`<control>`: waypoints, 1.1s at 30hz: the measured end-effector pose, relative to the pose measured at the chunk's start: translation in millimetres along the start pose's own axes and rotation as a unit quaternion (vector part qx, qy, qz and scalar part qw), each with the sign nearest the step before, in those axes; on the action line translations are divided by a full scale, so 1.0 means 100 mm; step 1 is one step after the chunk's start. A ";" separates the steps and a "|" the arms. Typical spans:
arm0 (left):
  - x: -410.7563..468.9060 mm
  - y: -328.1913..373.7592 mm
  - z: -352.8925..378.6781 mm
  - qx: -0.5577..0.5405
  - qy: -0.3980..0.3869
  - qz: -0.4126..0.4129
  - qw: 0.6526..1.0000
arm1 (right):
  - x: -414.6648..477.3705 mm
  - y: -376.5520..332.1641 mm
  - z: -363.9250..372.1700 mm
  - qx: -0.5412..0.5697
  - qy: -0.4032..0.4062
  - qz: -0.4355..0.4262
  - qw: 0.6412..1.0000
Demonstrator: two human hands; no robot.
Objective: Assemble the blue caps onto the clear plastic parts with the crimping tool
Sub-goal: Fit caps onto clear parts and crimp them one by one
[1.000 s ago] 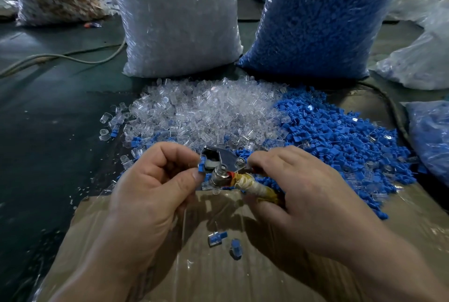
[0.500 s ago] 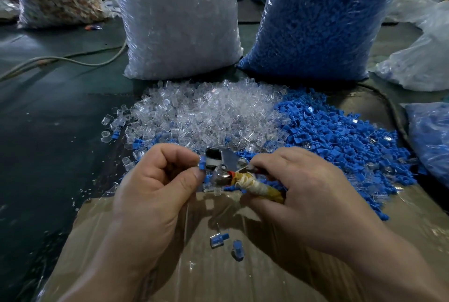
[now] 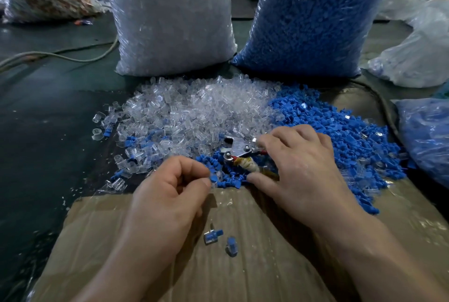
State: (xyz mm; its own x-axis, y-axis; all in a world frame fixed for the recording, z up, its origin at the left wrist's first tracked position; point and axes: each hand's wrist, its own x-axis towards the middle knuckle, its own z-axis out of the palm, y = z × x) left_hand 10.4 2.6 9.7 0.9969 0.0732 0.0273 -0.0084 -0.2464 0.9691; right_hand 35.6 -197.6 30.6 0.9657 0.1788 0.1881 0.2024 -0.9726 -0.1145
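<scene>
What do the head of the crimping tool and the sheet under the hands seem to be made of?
The crimping tool head: probably bare metal, shiny silver with glints and round rivets. The sheet: apparently brown cardboard, faintly ribbed, covered by glossy clear film, judging by reflections.

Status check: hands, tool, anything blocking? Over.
Left hand pinching a blue-and-clear piece. Right hand gripping crimping tool, apart from it. Two assembled pieces on cardboard; nothing in the way.
</scene>
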 end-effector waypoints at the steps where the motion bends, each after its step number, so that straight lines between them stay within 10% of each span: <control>1: -0.01 0.01 0.02 0.009 0.000 0.006 1.000 | -0.03 -0.05 -0.02 0.019 0.032 -0.013 0.999; 20: -0.01 -0.04 -0.08 0.014 -0.075 0.037 0.996 | -0.16 -0.40 0.00 0.163 0.103 -0.214 0.958; 24: 0.00 -0.04 -0.08 -0.048 -0.104 0.050 0.992 | -0.23 -0.47 -0.03 0.204 0.032 -0.123 0.971; 26: -0.01 -0.02 -0.08 -0.038 -0.118 0.102 0.987 | -0.27 -0.51 -0.08 0.393 -0.076 0.003 0.916; 29: -0.06 0.04 -0.10 -0.023 -0.151 0.149 0.977 | -0.25 -0.47 -0.17 0.644 -0.235 0.149 0.712; 30: -0.06 0.05 -0.12 0.000 -0.145 0.161 0.976 | -0.24 -0.43 -0.18 0.631 -0.245 0.151 0.721; 33: -0.02 0.10 -0.24 0.116 -0.125 0.159 0.972 | -0.23 -0.36 -0.09 0.352 -0.130 0.067 0.925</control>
State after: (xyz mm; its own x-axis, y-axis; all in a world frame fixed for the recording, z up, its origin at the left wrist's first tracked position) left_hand 6.1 23.3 24.8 0.9348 -0.2720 0.2284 -0.3307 -0.4321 0.8390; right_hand 4.8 -168.4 38.9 0.9777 0.1826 -0.1036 0.0459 -0.6674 -0.7432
